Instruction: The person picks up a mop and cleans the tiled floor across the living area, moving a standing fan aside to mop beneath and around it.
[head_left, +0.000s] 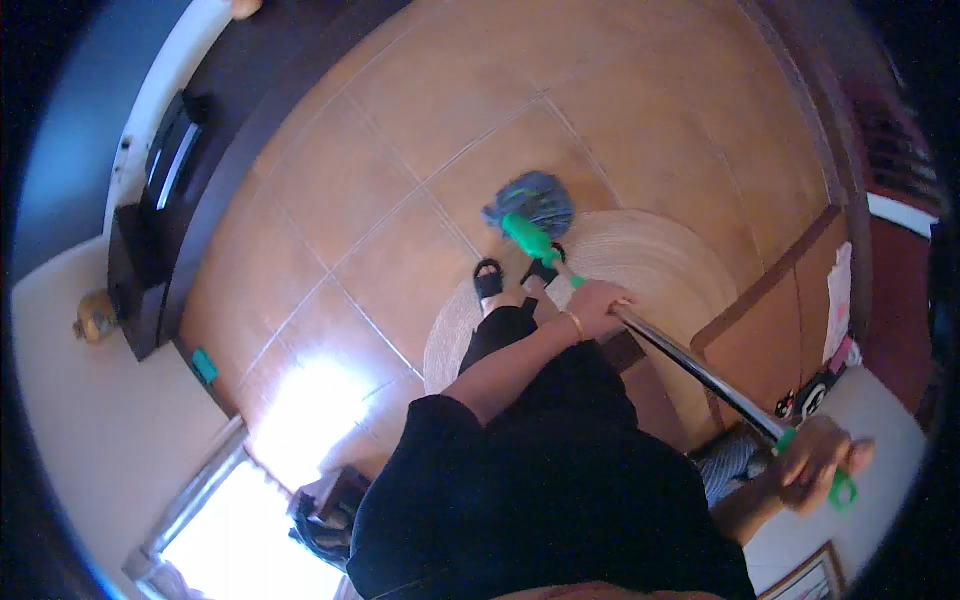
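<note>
A mop with a shiny metal pole (705, 375) slants across the view in front of my body. My left hand (600, 307), with a gold-coloured bangle at the wrist, grips the pole low down, just above its green collar. Around the green upper end of the pole, close to its hanging loop, my right hand (817, 465) is closed. The mop's blue-grey head (536, 202) rests on the tiled floor (420, 135) just ahead of my sandalled feet, at the edge of a round woven rug (637, 247). A green socket (529, 236) joins head and pole.
On the right stands a brown wooden piece of furniture (757, 345). Dark furniture (142, 285) lines the left wall, near a small teal object (204, 366) on the floor. Bright light enters through a doorway (247, 532) at lower left, beside a dark piled object (330, 510).
</note>
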